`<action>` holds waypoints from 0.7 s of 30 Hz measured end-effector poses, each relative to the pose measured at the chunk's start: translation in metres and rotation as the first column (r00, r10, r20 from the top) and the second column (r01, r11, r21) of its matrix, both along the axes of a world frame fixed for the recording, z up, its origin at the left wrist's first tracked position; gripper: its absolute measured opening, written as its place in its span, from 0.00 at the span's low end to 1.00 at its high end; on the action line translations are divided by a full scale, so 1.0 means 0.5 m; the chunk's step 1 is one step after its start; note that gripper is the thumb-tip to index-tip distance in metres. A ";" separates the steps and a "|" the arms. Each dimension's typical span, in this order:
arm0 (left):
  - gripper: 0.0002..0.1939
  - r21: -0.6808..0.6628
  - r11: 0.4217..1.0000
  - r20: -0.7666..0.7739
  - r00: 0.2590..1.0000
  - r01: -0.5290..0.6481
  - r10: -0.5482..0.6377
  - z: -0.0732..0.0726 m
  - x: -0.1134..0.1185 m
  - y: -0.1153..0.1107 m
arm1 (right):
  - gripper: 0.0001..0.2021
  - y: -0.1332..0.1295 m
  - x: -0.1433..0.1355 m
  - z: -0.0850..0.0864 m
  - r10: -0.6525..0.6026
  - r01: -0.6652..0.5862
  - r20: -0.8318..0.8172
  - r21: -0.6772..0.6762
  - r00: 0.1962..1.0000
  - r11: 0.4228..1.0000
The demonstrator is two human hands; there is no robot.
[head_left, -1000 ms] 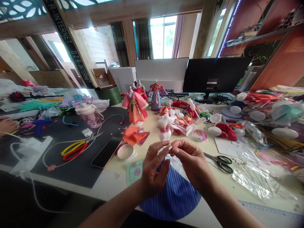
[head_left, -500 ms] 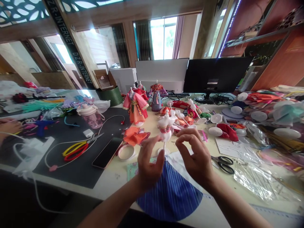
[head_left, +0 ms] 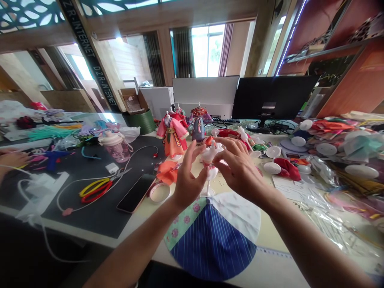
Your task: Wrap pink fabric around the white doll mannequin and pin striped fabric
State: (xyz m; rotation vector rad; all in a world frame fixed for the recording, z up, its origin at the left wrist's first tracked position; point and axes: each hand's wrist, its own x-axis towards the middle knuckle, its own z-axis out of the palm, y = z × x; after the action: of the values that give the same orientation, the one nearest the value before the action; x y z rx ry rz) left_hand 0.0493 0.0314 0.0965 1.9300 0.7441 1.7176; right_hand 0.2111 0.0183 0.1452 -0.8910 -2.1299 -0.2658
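Observation:
A small white mannequin bust (head_left: 212, 173) with a pinkish band round its body stands upright on a stand. My left hand (head_left: 192, 176) is at its left side, thumb and fingers apart, with nothing seen in it. On the other side, my right hand (head_left: 232, 162) has its fingertips closed together against the bust; what they pinch, if anything, is too small to tell. In front of the stand lies a round cloth (head_left: 213, 240) with blue striped, green floral and white sections.
Yellow-and-red scissors (head_left: 96, 191), a phone (head_left: 136, 193) and a tape roll (head_left: 160, 193) lie left. Dressed figures (head_left: 172, 134) stand behind. A ruler (head_left: 274, 252) and plastic bags (head_left: 318, 224) lie right. Another person's hand (head_left: 13, 158) shows at far left.
Both hands have moved up and forward to the bust. My right hand has moved left against it. More of the round cloth's green and white parts shows.

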 end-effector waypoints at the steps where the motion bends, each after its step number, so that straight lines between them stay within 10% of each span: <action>1: 0.34 -0.009 1.000 0.003 1.000 0.010 -0.010 -0.001 0.001 0.001 | 0.06 0.001 -0.002 -0.002 -0.006 0.006 0.011 0.007 1.000 1.000; 21: 0.31 0.010 1.000 0.036 0.999 -0.012 0.011 -0.002 0.013 0.014 | 0.05 0.015 -0.006 -0.011 -0.048 0.041 0.060 0.124 0.997 0.991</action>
State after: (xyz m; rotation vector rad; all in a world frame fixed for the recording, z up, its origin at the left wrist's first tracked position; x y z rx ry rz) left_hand 0.0557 0.0385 0.0956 1.9002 0.7363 1.7612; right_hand 0.2082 0.0257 0.1399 -0.8692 -2.1275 -0.4485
